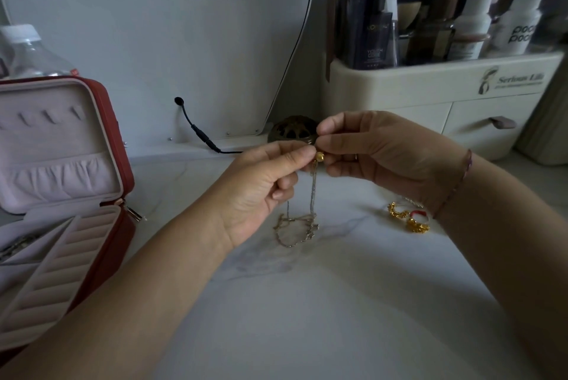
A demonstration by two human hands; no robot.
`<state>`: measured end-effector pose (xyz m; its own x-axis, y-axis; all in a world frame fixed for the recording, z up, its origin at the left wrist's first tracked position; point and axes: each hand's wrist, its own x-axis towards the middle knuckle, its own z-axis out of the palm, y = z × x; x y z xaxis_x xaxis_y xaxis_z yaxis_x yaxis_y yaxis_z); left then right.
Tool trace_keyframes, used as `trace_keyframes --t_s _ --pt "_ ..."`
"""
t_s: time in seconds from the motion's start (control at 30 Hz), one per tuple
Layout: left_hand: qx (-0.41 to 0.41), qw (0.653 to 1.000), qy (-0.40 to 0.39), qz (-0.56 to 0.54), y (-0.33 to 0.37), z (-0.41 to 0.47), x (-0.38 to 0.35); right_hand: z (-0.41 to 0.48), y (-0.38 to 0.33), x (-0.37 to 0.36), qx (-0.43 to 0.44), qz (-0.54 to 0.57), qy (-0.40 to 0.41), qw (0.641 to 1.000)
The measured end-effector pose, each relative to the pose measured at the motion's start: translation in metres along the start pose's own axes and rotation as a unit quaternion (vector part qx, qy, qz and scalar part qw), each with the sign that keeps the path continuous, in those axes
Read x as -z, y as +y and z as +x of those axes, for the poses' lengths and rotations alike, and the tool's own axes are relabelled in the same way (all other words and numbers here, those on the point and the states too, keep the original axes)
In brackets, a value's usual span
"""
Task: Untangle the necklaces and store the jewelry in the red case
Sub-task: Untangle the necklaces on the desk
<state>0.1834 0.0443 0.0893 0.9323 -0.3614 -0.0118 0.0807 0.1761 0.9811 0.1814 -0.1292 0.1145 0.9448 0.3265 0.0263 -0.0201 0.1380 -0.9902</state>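
Fingers (302, 152) of the left hand (261, 183) and those of the right hand (384, 158) meet tip to tip above the table (307, 302). Both are pinched on the top of a thin chain (313, 192), on either side of a gold bead (320, 157).

From that pinch the chain hangs straight down, its long axis upright. Its lower end lies on the table as a loose tangle (296, 229), directly under the fingertips and slightly nearer the left hand. The knot to be worked therefore seems to lie below the grip, not in it. How many necklaces are caught together cannot be told.

Right of the tangle and apart from it, just beside the right wrist, lie two gold earrings (398, 210) and a red-and-white ring (419, 215).

The case (113, 133) stands open at the far left, well apart from the hands, on the left hand's side. Its lid pocket looks empty and its ring rolls (61, 272) are bare, but a dark chain-like piece (18, 244) lies in a left compartment. Judging by this, most of the jewelry is not yet stored.
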Motion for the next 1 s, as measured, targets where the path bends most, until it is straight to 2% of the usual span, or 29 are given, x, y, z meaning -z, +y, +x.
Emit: trace_keyframes --t_s 0.3,0.5,0.73,0.9,1.0 --pt "-0.034 0.986 0.056 0.152 -0.003 -0.001 -0.002 0.001 0.004 -0.002 0.009 -0.044 0.023 0.999" --pt "-0.038 0.989 0.075 0.126 -0.004 -0.001 -0.002 0.001 0.004 -0.004 0.009 -0.078 0.023 0.997" --pt "0.047 0.999 0.022 -0.014 -0.002 0.002 -0.005 -0.001 0.001 -0.008 0.046 -0.103 0.049 0.992" --pt "0.078 0.995 -0.038 -0.039 -0.001 0.001 -0.005 -0.002 0.001 -0.011 0.069 -0.113 0.041 0.990" --pt "0.075 0.996 -0.046 -0.031 -0.001 0.001 -0.005 -0.002 0.002 -0.013 0.087 -0.112 0.040 0.989"
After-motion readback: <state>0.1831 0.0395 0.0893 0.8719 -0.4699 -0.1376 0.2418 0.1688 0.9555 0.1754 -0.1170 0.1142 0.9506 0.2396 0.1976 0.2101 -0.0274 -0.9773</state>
